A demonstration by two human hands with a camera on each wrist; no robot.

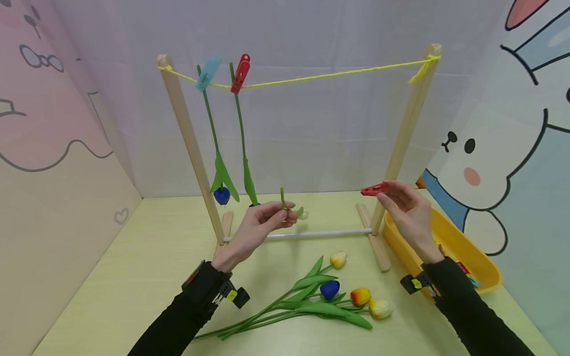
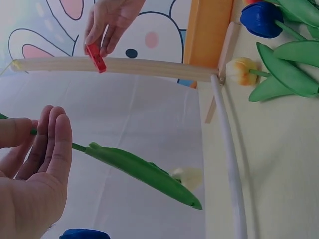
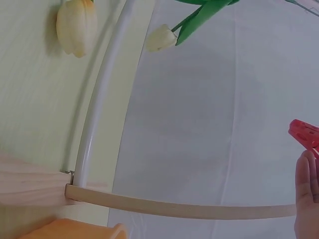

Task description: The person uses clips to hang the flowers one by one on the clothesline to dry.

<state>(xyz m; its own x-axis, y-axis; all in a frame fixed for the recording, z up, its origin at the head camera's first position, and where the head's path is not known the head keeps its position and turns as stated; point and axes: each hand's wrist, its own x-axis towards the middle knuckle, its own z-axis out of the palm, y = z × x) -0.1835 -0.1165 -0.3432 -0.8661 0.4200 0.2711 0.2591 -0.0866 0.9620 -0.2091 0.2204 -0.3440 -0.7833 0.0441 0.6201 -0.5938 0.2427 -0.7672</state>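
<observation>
Hands [image 1: 262,218] [image 1: 407,210] pinch a tulip [image 2: 134,172] (left) and red peg [image 1: 373,189] (right); only head view shows blue peg [image 1: 208,73].

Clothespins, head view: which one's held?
The red plastic clothespin in the right grip; the light-blue plastic one and other red one are clipped on the yellow cord.
</observation>
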